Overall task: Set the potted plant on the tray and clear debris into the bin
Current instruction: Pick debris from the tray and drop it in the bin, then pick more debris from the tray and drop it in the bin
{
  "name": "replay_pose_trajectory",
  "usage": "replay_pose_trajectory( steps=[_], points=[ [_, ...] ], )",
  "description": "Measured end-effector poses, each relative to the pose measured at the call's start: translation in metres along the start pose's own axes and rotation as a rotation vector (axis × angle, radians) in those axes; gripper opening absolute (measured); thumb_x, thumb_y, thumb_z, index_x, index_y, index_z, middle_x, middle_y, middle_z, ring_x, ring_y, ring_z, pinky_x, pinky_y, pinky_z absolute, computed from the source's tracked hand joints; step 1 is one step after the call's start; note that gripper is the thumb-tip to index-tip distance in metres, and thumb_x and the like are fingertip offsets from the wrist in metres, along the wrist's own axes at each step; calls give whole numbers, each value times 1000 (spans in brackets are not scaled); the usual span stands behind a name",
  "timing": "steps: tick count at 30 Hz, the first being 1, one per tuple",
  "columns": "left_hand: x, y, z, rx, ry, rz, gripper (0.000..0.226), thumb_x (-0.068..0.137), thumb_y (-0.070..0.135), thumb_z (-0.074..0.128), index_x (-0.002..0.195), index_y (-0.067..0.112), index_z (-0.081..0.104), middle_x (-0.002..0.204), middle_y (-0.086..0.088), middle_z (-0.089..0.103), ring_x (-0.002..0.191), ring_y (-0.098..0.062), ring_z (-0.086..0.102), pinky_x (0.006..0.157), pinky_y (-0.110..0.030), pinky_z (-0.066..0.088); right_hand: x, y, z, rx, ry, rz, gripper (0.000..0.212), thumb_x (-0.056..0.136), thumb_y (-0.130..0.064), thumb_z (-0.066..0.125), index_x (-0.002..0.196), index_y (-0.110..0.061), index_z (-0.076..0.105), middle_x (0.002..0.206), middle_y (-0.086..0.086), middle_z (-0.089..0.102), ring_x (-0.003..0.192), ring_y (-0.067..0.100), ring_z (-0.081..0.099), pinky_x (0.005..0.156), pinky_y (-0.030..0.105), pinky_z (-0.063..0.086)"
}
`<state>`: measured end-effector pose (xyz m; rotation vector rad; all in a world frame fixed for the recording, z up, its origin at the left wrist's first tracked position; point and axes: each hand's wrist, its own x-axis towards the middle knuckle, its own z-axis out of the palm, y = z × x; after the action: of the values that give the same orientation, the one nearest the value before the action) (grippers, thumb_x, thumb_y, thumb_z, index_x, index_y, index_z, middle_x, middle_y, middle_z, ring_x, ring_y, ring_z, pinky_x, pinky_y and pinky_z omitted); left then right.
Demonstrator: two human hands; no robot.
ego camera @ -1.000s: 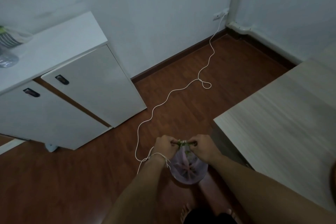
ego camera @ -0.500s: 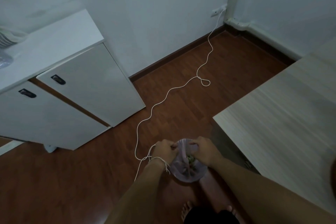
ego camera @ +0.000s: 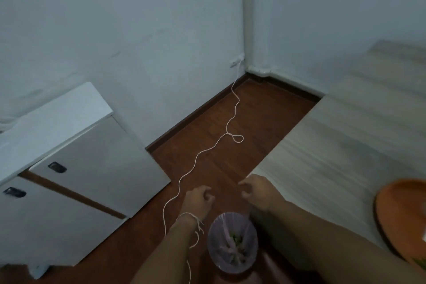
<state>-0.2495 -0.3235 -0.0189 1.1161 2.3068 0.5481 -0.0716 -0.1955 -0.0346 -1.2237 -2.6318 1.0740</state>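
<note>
Head view: small bin [ego camera: 232, 243] on the wood floor [ego camera: 219, 161], lined with a pale bag and holding green debris [ego camera: 235, 241]; left hand [ego camera: 198, 200] and right hand [ego camera: 255, 193] above it, fingers loosely curled, holding nothing; orange tray [ego camera: 401, 219] on the table [ego camera: 345, 145] at right.

Floor-level bin [ego camera: 232, 243] with purple liner holding green debris [ego camera: 235, 241], left hand [ego camera: 198, 200] and right hand [ego camera: 256, 193] loosely curled and empty above it; orange tray [ego camera: 401, 219] on wooden table [ego camera: 341, 145]; white cord [ego camera: 207, 148] crossing floor.
</note>
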Motion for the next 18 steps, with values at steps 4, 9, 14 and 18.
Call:
replay_pose_trajectory(
  steps=[4, 9, 14, 18],
  points=[
    [24, 61, -3, 24, -30, 133, 32, 82, 24, 65, 112, 15, 70, 106, -6, 76, 101, -18, 70, 93, -26, 53, -23, 18, -57, 37, 163, 67, 36, 87, -28, 63, 122, -20, 66, 124, 0, 64, 115, 18, 59, 102, 34, 47],
    [30, 151, 33, 56, -128, 320, 33, 78, 23, 65, 110, 18, 69, 92, -1, 77, 90, -16, 70, 88, -25, 53, -80, 72, -113, 81, 316, 197, 37, 88, -26, 61, 124, -17, 65, 124, 3, 65, 112, 18, 59, 98, 33, 48],
    [11, 229, 88, 100, -314, 501, 37, 80, 22, 67, 117, 18, 64, 86, 5, 70, 78, -9, 69, 78, -21, 51, -152, 145, -150, 106, 407, 358, 37, 86, -21, 64, 122, -14, 67, 120, 7, 67, 109, 23, 62, 98, 33, 48],
    [-10, 288, 137, 140, -425, 608, 40, 81, 22, 67, 120, 17, 61, 92, 1, 68, 77, -9, 67, 76, -22, 53, -215, 200, -169, 111, 422, 474, 38, 79, -14, 62, 116, -11, 69, 117, 11, 70, 106, 29, 65, 91, 39, 54]
  ],
)
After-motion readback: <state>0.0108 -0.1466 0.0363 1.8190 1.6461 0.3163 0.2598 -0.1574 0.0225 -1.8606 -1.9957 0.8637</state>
